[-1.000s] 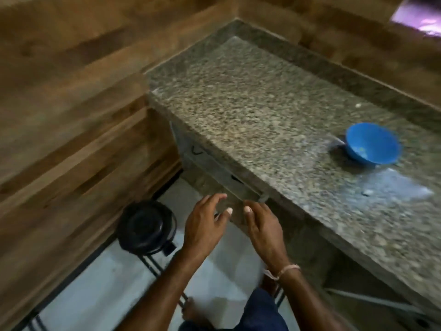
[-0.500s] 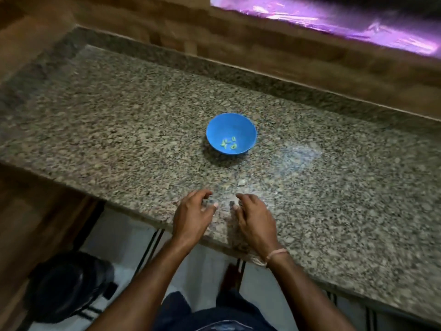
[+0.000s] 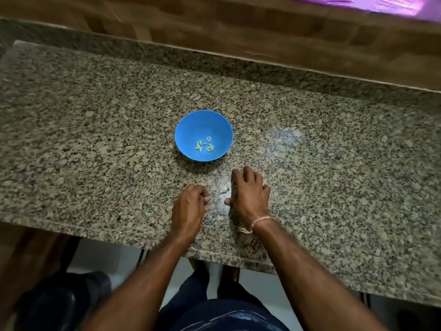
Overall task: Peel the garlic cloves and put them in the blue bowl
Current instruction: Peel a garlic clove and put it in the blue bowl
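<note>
A moment ago my hands were at the counter's point(image 3: 95, 139) edge; now both are on it, near the bowl point(image 3: 188, 130), so I judge the next clove is about to be taken. My left hand point(image 3: 189, 206) has its fingers curled to the thumb and I cannot tell if it pinches something, while my right hand point(image 3: 249, 194) lies on the counter, fingers loosely bent, grasping nothing I can see. The bowl holds a few cloves point(image 3: 204, 145) (greenish in this light), and the pale bit point(image 3: 223, 189) between my hands is too blurred to say if it is clove or skin.
</note>
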